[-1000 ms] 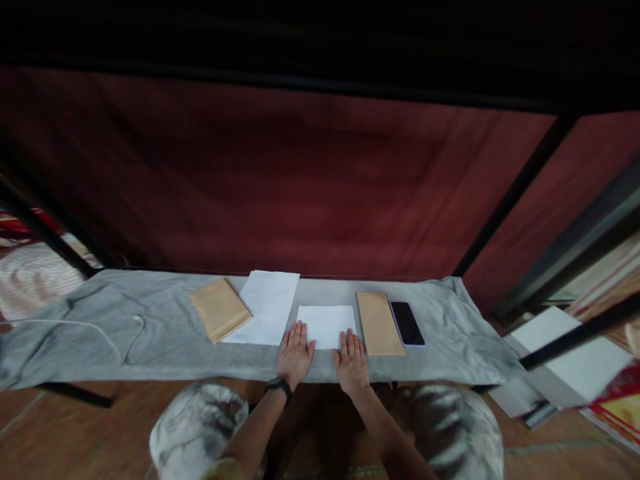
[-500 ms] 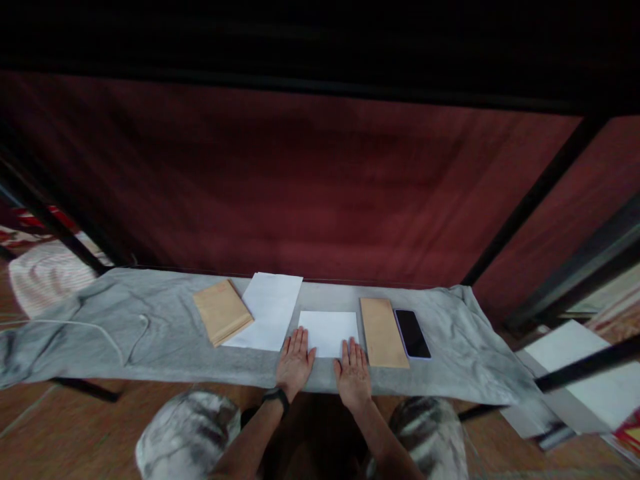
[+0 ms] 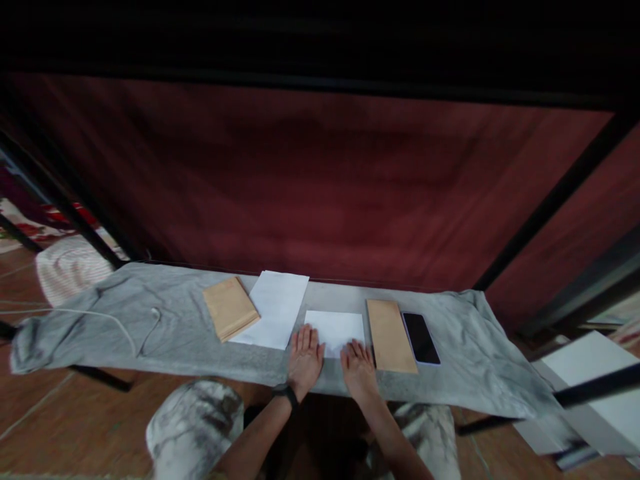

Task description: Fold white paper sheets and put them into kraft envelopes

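A folded sheet of white paper (image 3: pixel 336 328) lies on the grey cloth in front of me. My left hand (image 3: pixel 305 357) rests on its near left corner, palm down with the fingers extended. At the near right corner is my right hand (image 3: pixel 358 367), palm down, its fingers slightly bent and apart. Just right of the folded sheet lies a single brown envelope (image 3: pixel 392 337), close to my right fingertips. To the left, a stack of brown envelopes (image 3: pixel 230 309) overlaps larger white sheets (image 3: pixel 278 307).
A phone (image 3: pixel 421 339) lies right of the single envelope. The grey cloth (image 3: pixel 180 340) covers a narrow bench, with a white cable (image 3: pixel 100 315) across its left end. A dark red panel (image 3: pixel 320 193) rises behind. White boxes (image 3: pixel 595 380) stand at the lower right.
The view has shifted slightly, so everything on the bench appears a little further right. My right fingers have bent and drawn back a bit; my left hand stays flat at the sheet's corner.
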A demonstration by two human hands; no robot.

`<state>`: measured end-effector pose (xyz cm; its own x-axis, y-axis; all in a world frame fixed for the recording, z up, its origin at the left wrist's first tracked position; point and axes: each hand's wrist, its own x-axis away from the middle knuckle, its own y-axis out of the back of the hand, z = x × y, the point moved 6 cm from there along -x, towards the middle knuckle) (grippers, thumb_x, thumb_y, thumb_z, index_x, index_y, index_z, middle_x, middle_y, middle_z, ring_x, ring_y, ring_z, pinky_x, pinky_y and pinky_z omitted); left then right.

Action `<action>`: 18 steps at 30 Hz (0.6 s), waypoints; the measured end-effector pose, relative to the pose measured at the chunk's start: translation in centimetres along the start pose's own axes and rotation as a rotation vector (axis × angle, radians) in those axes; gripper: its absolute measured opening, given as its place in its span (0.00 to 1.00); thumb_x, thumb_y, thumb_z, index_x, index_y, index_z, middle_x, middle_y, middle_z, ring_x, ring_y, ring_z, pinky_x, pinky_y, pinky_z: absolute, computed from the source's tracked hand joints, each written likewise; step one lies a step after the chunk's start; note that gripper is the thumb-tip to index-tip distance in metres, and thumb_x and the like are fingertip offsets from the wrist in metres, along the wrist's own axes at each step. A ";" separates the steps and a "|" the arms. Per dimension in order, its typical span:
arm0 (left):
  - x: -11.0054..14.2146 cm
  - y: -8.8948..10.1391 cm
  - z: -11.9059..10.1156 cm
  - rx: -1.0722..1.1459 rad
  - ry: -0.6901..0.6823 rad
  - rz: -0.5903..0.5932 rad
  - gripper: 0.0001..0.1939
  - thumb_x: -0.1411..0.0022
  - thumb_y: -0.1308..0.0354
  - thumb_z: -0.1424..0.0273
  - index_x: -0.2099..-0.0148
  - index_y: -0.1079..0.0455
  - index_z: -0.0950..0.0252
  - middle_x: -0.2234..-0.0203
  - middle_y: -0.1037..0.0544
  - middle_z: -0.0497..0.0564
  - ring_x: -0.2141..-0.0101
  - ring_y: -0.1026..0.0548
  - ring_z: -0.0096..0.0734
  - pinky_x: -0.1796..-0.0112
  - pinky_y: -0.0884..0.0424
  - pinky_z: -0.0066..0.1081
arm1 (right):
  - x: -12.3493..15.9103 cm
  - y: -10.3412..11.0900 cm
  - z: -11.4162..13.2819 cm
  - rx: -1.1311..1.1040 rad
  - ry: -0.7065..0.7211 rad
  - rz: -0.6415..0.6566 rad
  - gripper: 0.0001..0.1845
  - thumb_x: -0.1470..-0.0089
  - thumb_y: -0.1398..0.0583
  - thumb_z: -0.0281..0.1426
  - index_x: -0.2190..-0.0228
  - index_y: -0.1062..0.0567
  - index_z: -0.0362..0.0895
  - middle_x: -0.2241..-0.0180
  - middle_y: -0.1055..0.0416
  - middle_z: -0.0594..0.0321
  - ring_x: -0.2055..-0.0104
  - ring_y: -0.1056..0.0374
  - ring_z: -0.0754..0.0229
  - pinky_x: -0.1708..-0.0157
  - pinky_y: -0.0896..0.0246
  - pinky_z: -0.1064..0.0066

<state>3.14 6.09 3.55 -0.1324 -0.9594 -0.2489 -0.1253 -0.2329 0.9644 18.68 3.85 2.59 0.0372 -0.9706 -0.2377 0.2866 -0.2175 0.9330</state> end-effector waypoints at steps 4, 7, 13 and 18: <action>-0.8 -1.4 -2.9 0.069 -0.134 0.081 0.28 0.30 0.62 0.72 0.31 0.44 0.68 0.33 0.43 0.58 0.33 0.44 0.39 0.37 0.44 0.43 | -2.1 -0.6 2.2 -0.085 0.095 0.023 0.26 0.31 0.58 0.32 0.40 0.32 0.38 0.37 0.38 0.51 0.33 0.45 0.56 0.35 0.50 0.59; -0.7 -2.6 -3.5 0.058 -0.130 0.100 0.29 0.31 0.62 0.74 0.30 0.46 0.70 0.33 0.42 0.59 0.33 0.45 0.40 0.37 0.45 0.45 | -2.1 -1.6 2.2 -0.041 0.084 0.025 0.28 0.31 0.57 0.37 0.38 0.37 0.37 0.34 0.44 0.49 0.31 0.50 0.53 0.34 0.53 0.55; 0.4 -2.9 -1.7 0.049 -0.050 0.002 0.30 0.30 0.60 0.66 0.30 0.48 0.72 0.33 0.42 0.61 0.33 0.45 0.43 0.36 0.45 0.47 | -1.0 -2.5 -0.1 0.030 0.034 -0.034 0.31 0.32 0.55 0.42 0.36 0.40 0.37 0.32 0.51 0.48 0.30 0.52 0.50 0.33 0.57 0.55; 1.4 -2.1 0.2 0.033 0.021 -0.062 0.31 0.29 0.60 0.61 0.31 0.45 0.73 0.34 0.41 0.63 0.34 0.42 0.45 0.37 0.42 0.46 | -0.4 -2.6 -1.3 0.034 -0.010 -0.085 0.32 0.33 0.55 0.40 0.36 0.41 0.34 0.33 0.48 0.44 0.32 0.49 0.47 0.34 0.56 0.52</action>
<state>3.00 5.28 1.19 -0.1025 -0.9465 -0.3060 -0.1654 -0.2871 0.9435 19.12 4.92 -0.13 0.0049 -0.9493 -0.3142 0.2553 -0.3026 0.9183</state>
